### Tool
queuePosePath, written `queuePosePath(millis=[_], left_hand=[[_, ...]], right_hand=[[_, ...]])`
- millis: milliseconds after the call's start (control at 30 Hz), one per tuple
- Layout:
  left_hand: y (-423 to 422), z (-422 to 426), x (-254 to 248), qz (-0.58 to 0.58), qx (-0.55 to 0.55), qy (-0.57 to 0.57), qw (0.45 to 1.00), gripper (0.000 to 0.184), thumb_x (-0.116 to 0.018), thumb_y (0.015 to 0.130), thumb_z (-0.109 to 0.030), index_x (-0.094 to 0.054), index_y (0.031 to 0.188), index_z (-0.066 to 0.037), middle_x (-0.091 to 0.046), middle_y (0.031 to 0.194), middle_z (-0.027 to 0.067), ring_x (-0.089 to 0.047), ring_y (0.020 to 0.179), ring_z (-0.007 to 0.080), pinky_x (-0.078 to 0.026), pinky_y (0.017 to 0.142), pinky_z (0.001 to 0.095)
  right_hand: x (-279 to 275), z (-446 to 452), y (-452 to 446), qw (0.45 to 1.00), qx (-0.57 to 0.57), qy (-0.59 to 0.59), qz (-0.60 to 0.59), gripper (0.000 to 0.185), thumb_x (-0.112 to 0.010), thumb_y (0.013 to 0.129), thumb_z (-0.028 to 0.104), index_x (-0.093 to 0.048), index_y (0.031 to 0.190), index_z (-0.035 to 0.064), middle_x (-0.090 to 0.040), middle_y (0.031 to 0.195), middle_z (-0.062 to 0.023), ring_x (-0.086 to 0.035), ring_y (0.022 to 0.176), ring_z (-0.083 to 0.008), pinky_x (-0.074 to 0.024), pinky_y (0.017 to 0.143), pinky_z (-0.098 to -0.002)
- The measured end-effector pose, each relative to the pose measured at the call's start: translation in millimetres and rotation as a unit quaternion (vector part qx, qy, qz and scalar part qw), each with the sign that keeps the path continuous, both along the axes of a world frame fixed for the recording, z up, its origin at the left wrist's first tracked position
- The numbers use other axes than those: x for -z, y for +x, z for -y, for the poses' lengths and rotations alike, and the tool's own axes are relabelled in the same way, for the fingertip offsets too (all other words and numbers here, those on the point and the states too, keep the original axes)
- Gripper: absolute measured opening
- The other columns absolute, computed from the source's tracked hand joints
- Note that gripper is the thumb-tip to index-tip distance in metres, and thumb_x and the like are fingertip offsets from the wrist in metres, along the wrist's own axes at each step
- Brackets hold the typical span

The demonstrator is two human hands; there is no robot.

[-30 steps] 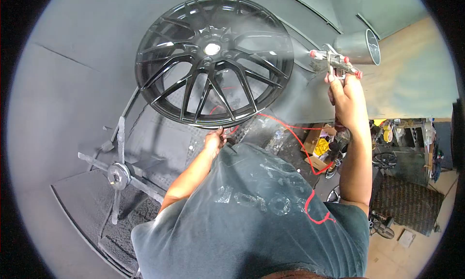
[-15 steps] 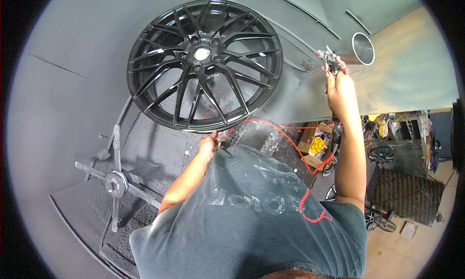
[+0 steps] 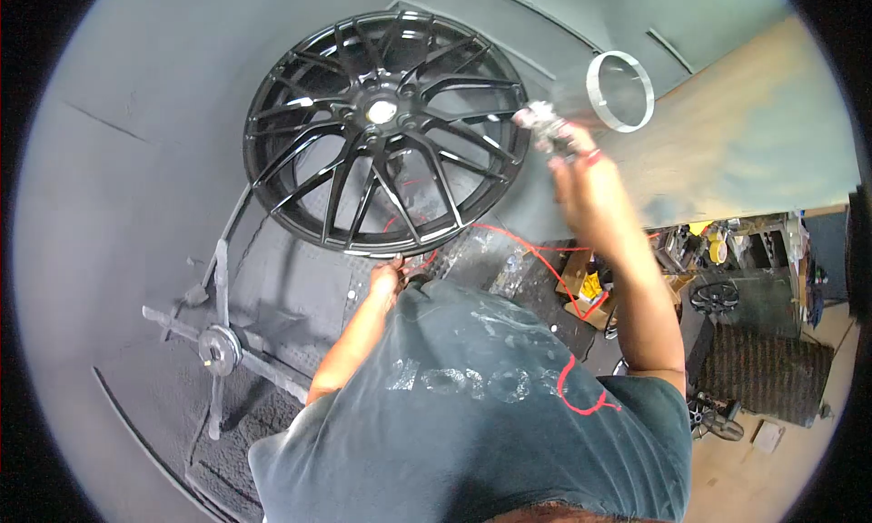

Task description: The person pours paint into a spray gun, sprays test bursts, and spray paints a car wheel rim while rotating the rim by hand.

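Note:
A glossy black multi-spoke alloy wheel [image 3: 372,146] stands in front of me, its face turned towards me. My left hand [image 3: 386,278] is at its bottom edge, fingers curled and touching the lower rim; the fingers are partly hidden. In my right hand [image 3: 586,182] is a spray gun [image 3: 549,131], blurred by motion. My fingers wrap round its handle, and its nozzle end points left at the wheel's right edge, a little apart from it. The gun's round cup [image 3: 620,92] shows its pale rim to the upper right.
A red hose [image 3: 545,264] runs behind the wheel and across the floor. At lower left is a grey cross-shaped stand [image 3: 220,350]. An open cardboard box [image 3: 574,273] holds yellow material. Cluttered shelves [image 3: 727,241] and another wheel [image 3: 715,296] are to the right, beyond a tan panel [image 3: 754,151].
My right hand has swung left with the spray gun, bringing it close to the wheel's right rim. The wheel sits slightly lower in view; my left hand stays at its bottom edge.

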State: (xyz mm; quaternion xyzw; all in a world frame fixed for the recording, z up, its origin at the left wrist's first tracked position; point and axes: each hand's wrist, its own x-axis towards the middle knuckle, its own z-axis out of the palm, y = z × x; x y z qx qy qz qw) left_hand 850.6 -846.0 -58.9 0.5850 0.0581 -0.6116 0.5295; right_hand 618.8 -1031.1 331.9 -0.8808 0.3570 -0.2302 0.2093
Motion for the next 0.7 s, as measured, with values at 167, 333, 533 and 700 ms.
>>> queuePosePath(millis=[167, 333, 533, 700], left_hand=[[13, -11, 15, 0.035, 0.015, 0.006, 0.999, 0.021, -0.057, 0.101, -0.028, -0.064, 0.106, -0.008, -0.068, 0.102, 0.0009, -0.054, 0.075, 0.012, -0.047, 0.063, 0.0302], [20, -17, 3, 0.051, -0.013, 0.012, 0.999, 0.012, -0.057, 0.1, -0.024, -0.061, 0.102, -0.013, -0.067, 0.097, -0.0014, -0.054, 0.075, 0.0111, -0.046, 0.068, 0.0328], [30, -25, -1, 0.061, -0.038, 0.015, 0.997, 0.012, -0.056, 0.1, -0.027, -0.059, 0.106, -0.017, -0.067, 0.103, -0.0018, -0.053, 0.078, 0.0123, -0.045, 0.075, 0.0361], [38, -23, -1, 0.09, -0.064, 0.021, 0.994, 0.009, -0.057, 0.099, -0.024, -0.059, 0.098, -0.016, -0.064, 0.092, -0.0026, -0.052, 0.074, 0.0111, -0.044, 0.068, 0.0316]], right_hand=[[22, -19, 11, 0.992, -0.09, -0.065, -0.061, 0.037, -0.052, 0.093, 0.005, -0.048, 0.129, 0.0015, -0.059, 0.11, -0.0295, -0.062, 0.084, -0.0506, -0.0524, 0.071, -0.0573], [25, -29, 17, 0.996, -0.076, 0.026, -0.035, 0.042, -0.052, 0.094, 0.006, -0.04, 0.134, 0.0031, -0.059, 0.11, -0.0295, -0.063, 0.089, -0.0479, -0.0527, 0.074, -0.0541], [6, -4, 23, 0.993, -0.053, 0.062, 0.087, 0.02, -0.054, 0.095, 0.002, -0.059, 0.113, -0.0046, -0.065, 0.104, -0.0214, -0.064, 0.091, -0.0365, -0.0501, 0.082, -0.039], [32, 52, -8, 0.995, 0.059, -0.083, 0.02, 0.019, -0.055, 0.095, 0.01, -0.06, 0.1, -0.0079, -0.064, 0.091, -0.0296, -0.062, 0.091, -0.0466, -0.049, 0.081, -0.048]])
